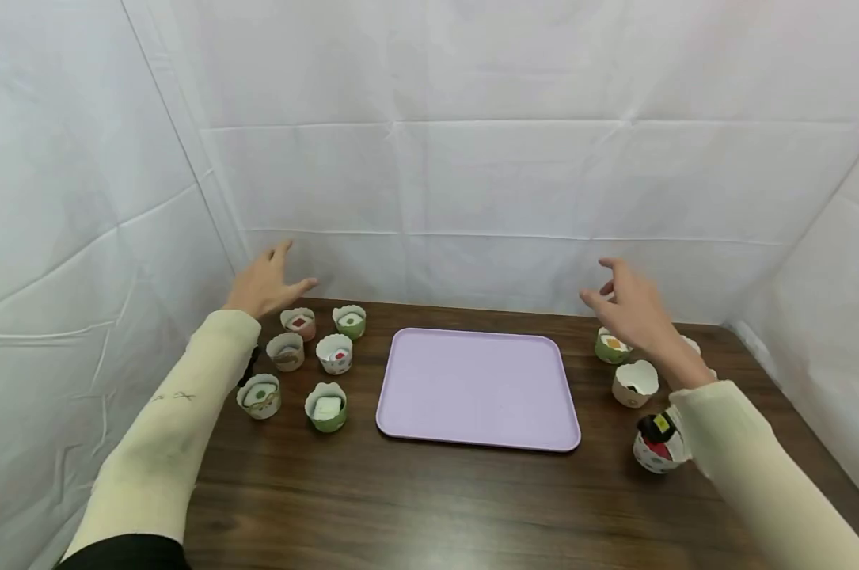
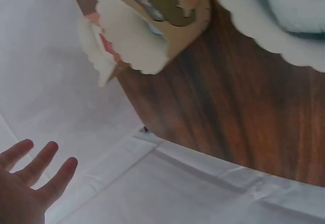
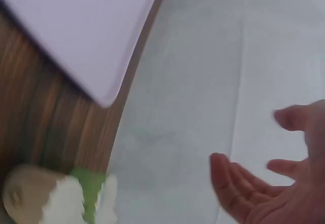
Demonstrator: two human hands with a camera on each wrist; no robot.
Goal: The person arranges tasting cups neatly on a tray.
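My left hand hangs in the air at the back left, above and behind a group of paper cups, its fingers spread and nothing in it. In the left wrist view three fingers show apart, beside patterned cups. Over the cups at the right, my right hand is raised with fingers loosely bent and holding nothing; the right wrist view shows the same hand against the white cloth. Between the hands lies a lilac tray with a bare surface. Below the right hand stand a green cup and a pale cup.
The left cups, among them a green one with a white item and a pink one, hold small things. A cup under the right wrist holds something red. White cloth hangs behind and beside the brown table.
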